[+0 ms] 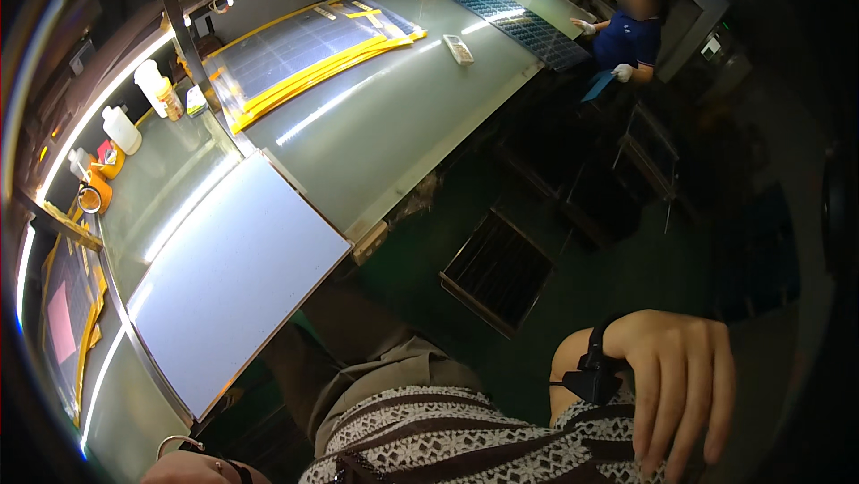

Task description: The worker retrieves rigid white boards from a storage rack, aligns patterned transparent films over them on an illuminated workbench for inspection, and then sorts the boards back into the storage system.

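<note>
My right hand (684, 377) hangs at the lower right beside my patterned black and white top (447, 430). Its fingers stretch downward, slightly apart, and hold nothing. A black device on a strap (592, 381) is round that wrist. At the lower left edge, only a bit of skin at my left wrist (192, 470) shows, with a thin metal bangle (182, 439) and a dark strap; the fingers are out of sight. Nearest to it lies a large pale, blank board (242, 278) on the workbench, its corner toward me. Neither hand visibly touches the board.
Yellow-edged solar panels (309, 50) lie stacked on the long glass-topped bench (358, 144). Bottles (121, 131) and tape rolls (92, 196) line the left edge. A gloved co-worker (629, 37) stands beside a dark panel (523, 28). A slatted rack (498, 271) sits on the floor.
</note>
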Demonstrator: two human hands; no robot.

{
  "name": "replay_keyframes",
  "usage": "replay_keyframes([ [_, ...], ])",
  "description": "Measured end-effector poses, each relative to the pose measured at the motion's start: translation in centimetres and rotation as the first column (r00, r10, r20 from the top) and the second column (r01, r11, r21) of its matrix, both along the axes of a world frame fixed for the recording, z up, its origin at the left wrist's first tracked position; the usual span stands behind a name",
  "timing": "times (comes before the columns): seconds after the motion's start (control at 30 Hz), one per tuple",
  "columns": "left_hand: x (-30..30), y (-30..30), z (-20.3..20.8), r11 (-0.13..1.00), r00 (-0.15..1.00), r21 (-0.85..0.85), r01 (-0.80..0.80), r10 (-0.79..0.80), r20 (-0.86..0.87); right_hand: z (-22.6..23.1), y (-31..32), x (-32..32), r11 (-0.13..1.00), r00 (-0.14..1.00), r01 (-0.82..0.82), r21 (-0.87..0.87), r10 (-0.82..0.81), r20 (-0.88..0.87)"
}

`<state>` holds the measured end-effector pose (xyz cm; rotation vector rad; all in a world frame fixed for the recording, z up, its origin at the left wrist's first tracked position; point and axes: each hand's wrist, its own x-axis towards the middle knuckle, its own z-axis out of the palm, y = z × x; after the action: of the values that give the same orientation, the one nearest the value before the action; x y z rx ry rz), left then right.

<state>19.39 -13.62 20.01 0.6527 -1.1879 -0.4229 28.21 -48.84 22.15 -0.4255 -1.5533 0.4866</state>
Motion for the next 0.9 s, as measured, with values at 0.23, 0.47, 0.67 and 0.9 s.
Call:
replay_keyframes([
  [0.23, -5.9, 1.9, -6.8, 0.531, 0.713, 0.622, -0.575, 0.698, 0.063, -9.1, -0.5, 1.7, 0.902, 0.718, 0.402, -0.16, -0.418, -0.557],
  [0.47, -10.5, 3.3, -27.8, -0.094, 0.38, 0.988, 0.118, 0.924, 0.043, -23.1, 6.3, 5.3, 0.195, 0.504, 0.605, -0.772, -0.844, 0.182],
  [0.67, -13.0, 6.2, -38.6, -0.319, 0.683, 0.944, 0.08, 0.707, 0.181, -26.8, 10.5, 5.7, 0.116, 0.401, 0.786, -0.608, -0.843, 0.358],
  [0.9, -14.9, 5.6, -38.3, -0.314, 0.563, 0.94, 0.133, 0.804, 0.188, -26.8, 13.3, 6.0, 0.139, 0.409, 0.84, -0.525, -0.798, 0.443],
])
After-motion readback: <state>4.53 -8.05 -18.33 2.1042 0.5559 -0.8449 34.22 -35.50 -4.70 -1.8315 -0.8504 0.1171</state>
